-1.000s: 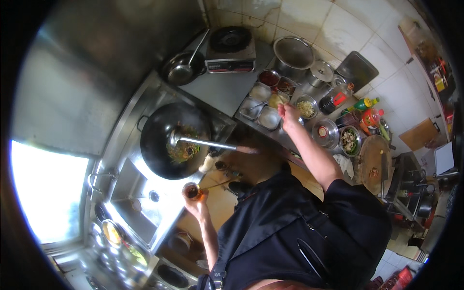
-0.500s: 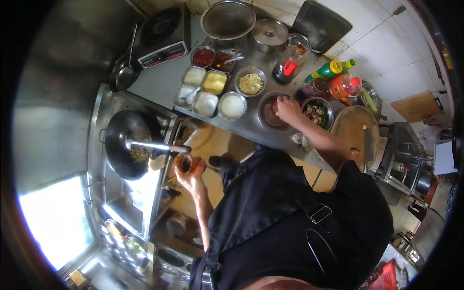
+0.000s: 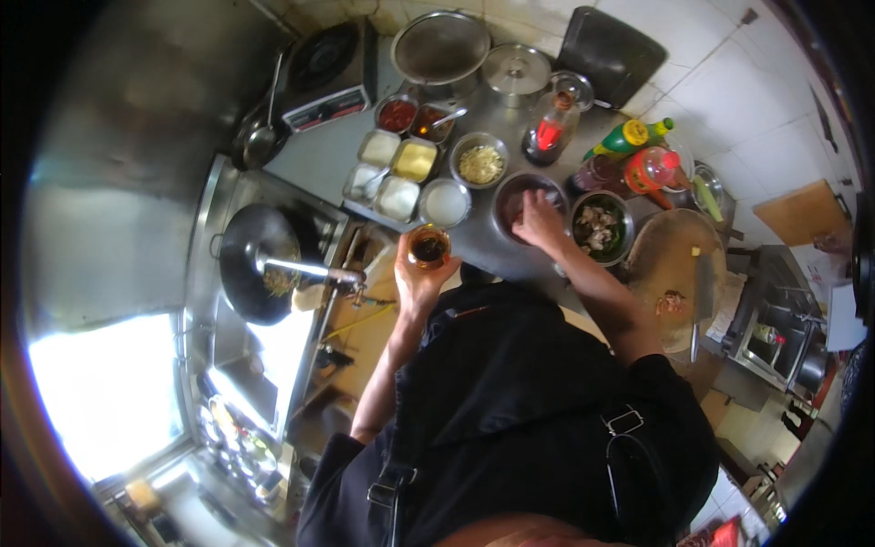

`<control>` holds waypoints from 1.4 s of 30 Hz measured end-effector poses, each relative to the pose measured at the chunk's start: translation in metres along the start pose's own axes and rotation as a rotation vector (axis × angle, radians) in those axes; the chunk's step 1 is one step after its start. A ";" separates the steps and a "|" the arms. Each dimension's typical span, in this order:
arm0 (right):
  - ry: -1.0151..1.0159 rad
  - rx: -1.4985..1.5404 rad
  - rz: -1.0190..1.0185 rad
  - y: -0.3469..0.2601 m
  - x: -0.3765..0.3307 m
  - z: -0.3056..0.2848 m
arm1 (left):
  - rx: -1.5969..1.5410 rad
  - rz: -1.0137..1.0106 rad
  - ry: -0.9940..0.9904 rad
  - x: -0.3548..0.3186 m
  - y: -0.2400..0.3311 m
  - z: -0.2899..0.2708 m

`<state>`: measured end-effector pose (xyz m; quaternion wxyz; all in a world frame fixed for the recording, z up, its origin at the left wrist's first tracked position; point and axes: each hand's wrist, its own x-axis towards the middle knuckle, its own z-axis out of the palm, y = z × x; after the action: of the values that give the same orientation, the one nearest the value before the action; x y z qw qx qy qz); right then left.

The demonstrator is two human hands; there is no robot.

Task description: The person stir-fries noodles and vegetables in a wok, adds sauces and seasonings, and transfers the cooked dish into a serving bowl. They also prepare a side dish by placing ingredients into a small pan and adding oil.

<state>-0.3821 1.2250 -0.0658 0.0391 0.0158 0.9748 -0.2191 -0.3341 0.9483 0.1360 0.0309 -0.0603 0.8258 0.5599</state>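
Seen from above, a person in dark clothing stands at a steel kitchen counter (image 3: 497, 251). The left hand (image 3: 421, 278) is wrapped around a small glass cup (image 3: 428, 246) of amber-brown liquid, held upright at the counter's near edge. Just beyond the cup sits a round bowl of white powder (image 3: 445, 202), and further on a cluster of square tins (image 3: 392, 173) holding white and yellow seasonings.

The right hand (image 3: 538, 221) reaches into a round metal bowl (image 3: 521, 196) — fingers curled down inside it; whether they pinch anything cannot be told. Right beside that hand, on its outer side, is a bowl of chopped meat (image 3: 600, 228). Past the hand stand a bowl of minced garlic (image 3: 480, 164), a red-capped jar (image 3: 547, 137) and a green bottle (image 3: 629, 139).

Well to the left of the cup, a dark wok (image 3: 255, 273) with a little food rests on the stove, a metal ladle (image 3: 305, 269) lying across it — untouched.
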 end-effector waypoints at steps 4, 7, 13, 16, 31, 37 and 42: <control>-0.066 -0.204 -0.145 -0.008 -0.010 0.012 | -0.077 -0.001 -0.034 0.006 -0.005 -0.003; -0.003 -0.284 -0.119 -0.010 -0.012 0.022 | -0.143 0.066 -0.043 0.008 -0.015 -0.006; -0.049 -0.108 -0.019 0.012 -0.002 0.035 | -0.319 -0.033 -0.082 0.011 -0.035 -0.010; -0.106 0.210 0.146 0.030 0.004 0.038 | -0.301 -0.033 -0.116 0.014 -0.040 -0.012; -0.026 1.654 -0.038 -0.138 -0.038 -0.141 | -0.123 0.143 -0.343 0.050 -0.035 0.036; 0.365 0.637 -0.587 -0.174 -0.056 -0.177 | 0.091 0.381 -0.350 0.062 0.022 0.033; 0.300 1.099 -0.896 -0.171 -0.038 -0.199 | -0.461 0.100 -1.042 0.079 0.045 -0.002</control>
<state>-0.3661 1.1555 0.1898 -0.2021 -0.3380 0.6317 -0.6678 -0.4184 0.9574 0.1688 0.3935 0.2574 0.5599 0.6822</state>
